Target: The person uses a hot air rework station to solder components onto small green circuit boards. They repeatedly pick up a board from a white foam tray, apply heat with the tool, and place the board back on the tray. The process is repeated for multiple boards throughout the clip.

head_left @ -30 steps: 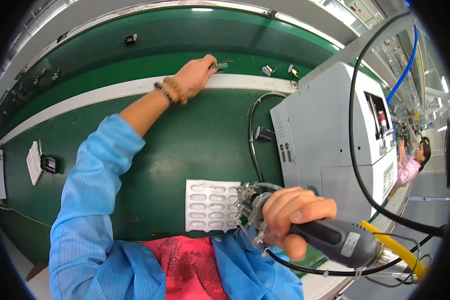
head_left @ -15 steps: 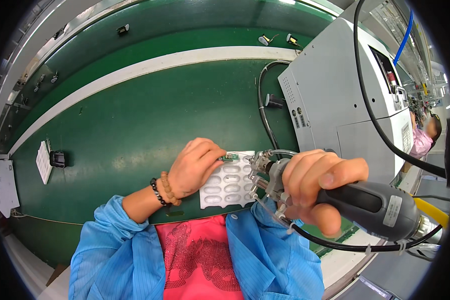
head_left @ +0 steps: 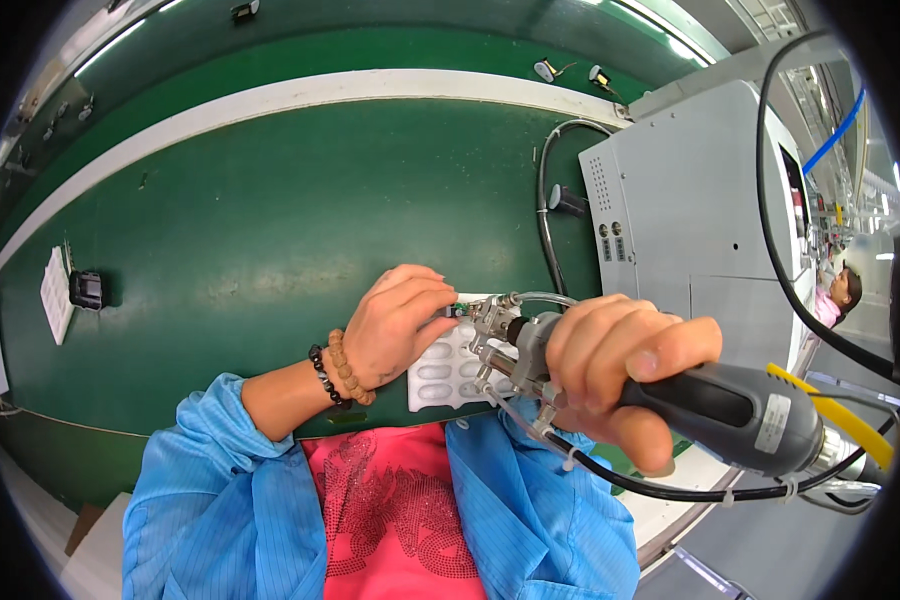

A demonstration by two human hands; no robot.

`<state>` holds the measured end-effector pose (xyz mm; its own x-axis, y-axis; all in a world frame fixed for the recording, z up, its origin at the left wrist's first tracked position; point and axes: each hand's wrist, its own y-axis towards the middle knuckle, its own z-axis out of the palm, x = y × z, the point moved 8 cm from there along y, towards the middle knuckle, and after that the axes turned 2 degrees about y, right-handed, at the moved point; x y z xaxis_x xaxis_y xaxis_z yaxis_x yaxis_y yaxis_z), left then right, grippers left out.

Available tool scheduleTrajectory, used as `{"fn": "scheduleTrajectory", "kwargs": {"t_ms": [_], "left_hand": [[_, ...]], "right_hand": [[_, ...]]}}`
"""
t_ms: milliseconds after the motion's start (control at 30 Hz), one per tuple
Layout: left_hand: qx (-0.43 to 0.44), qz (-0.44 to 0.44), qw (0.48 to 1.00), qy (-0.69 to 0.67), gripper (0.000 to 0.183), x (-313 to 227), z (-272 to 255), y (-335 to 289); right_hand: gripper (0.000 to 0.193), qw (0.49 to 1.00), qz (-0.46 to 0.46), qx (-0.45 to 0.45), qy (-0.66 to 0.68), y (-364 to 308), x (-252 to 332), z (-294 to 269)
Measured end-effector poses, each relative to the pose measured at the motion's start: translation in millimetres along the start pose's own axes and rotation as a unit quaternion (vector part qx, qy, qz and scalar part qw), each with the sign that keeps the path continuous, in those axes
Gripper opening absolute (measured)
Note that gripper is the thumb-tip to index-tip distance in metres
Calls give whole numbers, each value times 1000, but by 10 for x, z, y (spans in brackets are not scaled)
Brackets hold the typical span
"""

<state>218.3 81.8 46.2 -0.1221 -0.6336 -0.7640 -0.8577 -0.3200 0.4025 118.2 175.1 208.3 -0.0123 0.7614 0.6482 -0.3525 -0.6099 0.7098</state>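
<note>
- Left hand (head_left: 395, 330): fingers pinched narrow on a small green part (head_left: 452, 311), held at the upper edge of the white moulded tray (head_left: 448, 368), right at the tool tip.
- Right hand (head_left: 615, 370): fingers wrapped fully round the grey powered hand tool (head_left: 710, 405), its metal nose (head_left: 495, 335) pointing left and touching or almost touching the small part; actual contact cannot be told.
- The tray lies on the green surface (head_left: 250, 230) at its near edge, just in front of the person's body. It carries rows of oval pockets; their contents cannot be made out.
- Handling judgement, small part: appears very light and stiff, probably delicate, and easy to drop. Best taken by its edges with the fingertips, as now.
- Handling judgement, tool: looks fairly heavy and rigid, with black cable (head_left: 660, 490) trailing from the rear and likely to drag. The full grip on the body suits it.
- Handling judgement, tray: thin formed plastic, likely light and flexible; it would slide if nudged.
- Nearby: a grey machine cabinet (head_left: 690, 220) to the right, and a small black item (head_left: 88, 289) well apart at the left of the surface.
</note>
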Motion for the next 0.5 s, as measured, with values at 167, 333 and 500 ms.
{"fn": "scheduleTrajectory", "kwargs": {"t_ms": [167, 333, 500], "left_hand": [[-11, 1, 1000, -8, 34, 37, -50, -44], [-12, 0, 1000, -11, 34, 59, -62, -60], [-10, -6, 1000, -13, 34, 61, -46, -42]], "right_hand": [[53, 1000, 8, 16, -3, -7, -116, 28], [53, 999, 25, 18, -8, 7, -171, 53], [53, 998, 31, 40, -21, 51, -180, 87]]}}
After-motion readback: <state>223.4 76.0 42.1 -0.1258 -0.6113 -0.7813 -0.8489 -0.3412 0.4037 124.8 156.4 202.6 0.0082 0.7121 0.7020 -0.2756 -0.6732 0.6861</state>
